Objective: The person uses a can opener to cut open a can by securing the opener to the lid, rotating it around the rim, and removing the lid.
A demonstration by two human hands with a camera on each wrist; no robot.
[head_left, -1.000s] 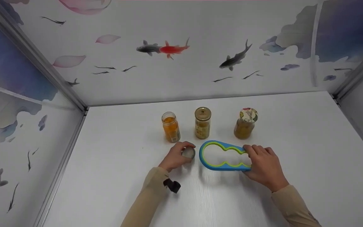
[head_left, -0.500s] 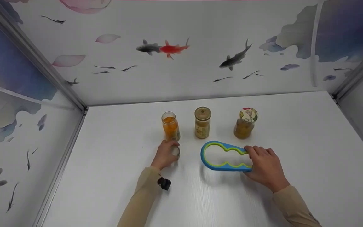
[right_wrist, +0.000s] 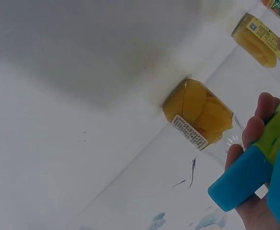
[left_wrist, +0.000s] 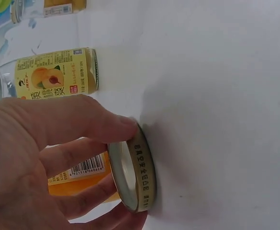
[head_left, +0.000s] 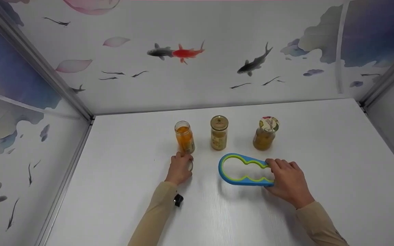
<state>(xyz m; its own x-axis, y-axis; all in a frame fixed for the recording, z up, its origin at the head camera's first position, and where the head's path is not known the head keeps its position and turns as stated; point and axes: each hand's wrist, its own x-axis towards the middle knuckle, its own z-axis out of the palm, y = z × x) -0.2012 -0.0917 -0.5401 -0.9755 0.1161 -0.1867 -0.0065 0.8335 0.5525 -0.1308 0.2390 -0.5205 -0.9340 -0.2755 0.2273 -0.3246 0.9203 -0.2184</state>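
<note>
Just in front of an open, lidless jar of orange contents (head_left: 184, 139), my left hand (head_left: 178, 169) pinches a metal jar lid (left_wrist: 144, 175) by its rim. The left wrist view shows the lid on edge close to the white tabletop, its pale inside facing the palm; whether it touches the table I cannot tell. My right hand (head_left: 289, 181) grips the handle end of a blue and green jar opener (head_left: 248, 183), whose rounded loop points left above the table. Nothing is inside the loop.
Right of the open jar stands a jar with a gold lid and yellow label (head_left: 219, 136). Farther right is a jar with a patterned lid (head_left: 265, 136). A white wall with painted fish (head_left: 187, 53) rises behind the table (head_left: 121, 164).
My left hand has moved left with the jar lid, from beside the opener's loop to in front of the open jar. My right hand and the jar opener have hardly moved.
</note>
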